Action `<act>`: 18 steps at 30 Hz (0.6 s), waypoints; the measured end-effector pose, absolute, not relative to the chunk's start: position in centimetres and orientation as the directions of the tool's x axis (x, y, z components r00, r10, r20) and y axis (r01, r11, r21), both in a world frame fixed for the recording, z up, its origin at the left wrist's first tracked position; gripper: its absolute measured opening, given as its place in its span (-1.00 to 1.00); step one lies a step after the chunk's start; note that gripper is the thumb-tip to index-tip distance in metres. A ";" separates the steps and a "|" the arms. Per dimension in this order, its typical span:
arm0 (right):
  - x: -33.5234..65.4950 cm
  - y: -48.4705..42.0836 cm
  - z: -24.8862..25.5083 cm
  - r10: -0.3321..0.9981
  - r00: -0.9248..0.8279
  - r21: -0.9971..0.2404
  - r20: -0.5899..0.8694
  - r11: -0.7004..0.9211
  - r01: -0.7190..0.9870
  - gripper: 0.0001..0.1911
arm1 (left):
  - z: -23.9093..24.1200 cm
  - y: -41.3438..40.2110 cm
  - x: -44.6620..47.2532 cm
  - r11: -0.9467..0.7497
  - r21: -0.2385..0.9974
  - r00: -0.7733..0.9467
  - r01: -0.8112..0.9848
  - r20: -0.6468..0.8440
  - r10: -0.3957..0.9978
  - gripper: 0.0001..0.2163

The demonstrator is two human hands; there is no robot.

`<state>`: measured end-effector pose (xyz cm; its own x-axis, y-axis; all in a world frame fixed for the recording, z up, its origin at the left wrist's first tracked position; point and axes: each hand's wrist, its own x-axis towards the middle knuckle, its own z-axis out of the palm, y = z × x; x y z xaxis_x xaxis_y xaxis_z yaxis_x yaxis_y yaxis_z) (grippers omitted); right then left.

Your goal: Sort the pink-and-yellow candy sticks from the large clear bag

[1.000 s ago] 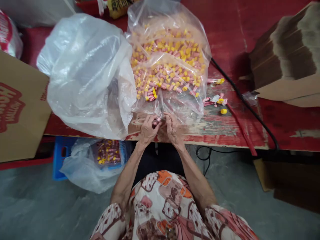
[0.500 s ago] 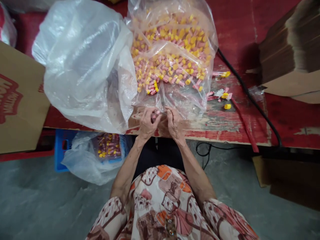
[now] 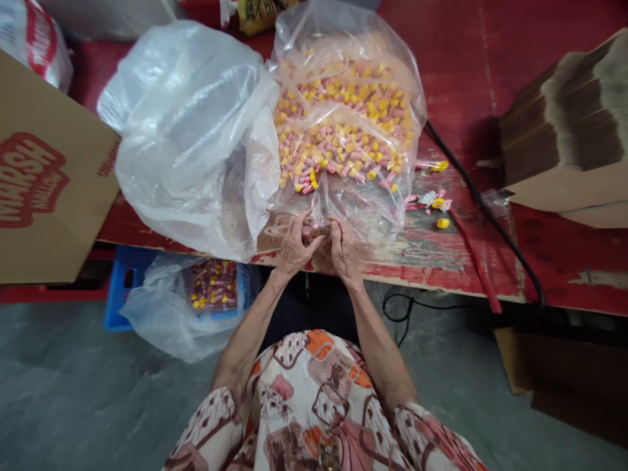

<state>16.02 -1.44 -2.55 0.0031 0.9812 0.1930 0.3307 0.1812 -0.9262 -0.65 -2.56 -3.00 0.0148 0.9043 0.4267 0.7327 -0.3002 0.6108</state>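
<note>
Before you on the tabletop [image 3: 456, 78] lies the bag [image 3: 353, 199], pieces [image 3: 348, 140] inside; left of it, the sack [image 3: 191, 131], then the carton [image 3: 44, 183]; right of it, the cord [image 3: 473, 188], then the cardboard [image 3: 564, 131].

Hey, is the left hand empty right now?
No, the left hand curls around small pinkish pieces, their round ends showing above the thumb.
</note>
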 end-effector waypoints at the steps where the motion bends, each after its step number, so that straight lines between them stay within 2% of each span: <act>1: 16.0 -1.5 -2.5 0.980 0.006 -0.924 0.201 0.187 0.333 -0.37 | -2.9 -2.6 -0.7 -0.293 0.611 0.004 0.735 0.429 0.903 -0.41; 7: 16.0 -1.6 -2.5 0.978 -0.012 -0.920 0.209 0.201 0.335 -0.41 | -2.7 -2.6 -0.8 -0.361 0.589 0.013 0.723 0.511 0.860 -0.38; 12: 16.0 -1.6 -2.4 0.981 -0.009 -0.920 0.194 0.185 0.346 -0.43 | -2.4 -2.0 -0.1 -0.377 0.552 0.061 0.744 0.505 0.861 -0.57; 18: 15.8 -1.6 -2.4 0.977 -0.007 -0.915 0.214 0.203 0.349 -0.36 | -2.3 -2.3 0.0 -0.372 0.535 0.033 0.758 0.539 0.842 -0.64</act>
<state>15.78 -1.62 -2.43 -0.0071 0.9768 0.2139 0.3486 0.2029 -0.9150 0.04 -2.34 -2.30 0.0330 0.8419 0.5387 0.7581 -0.3723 0.5354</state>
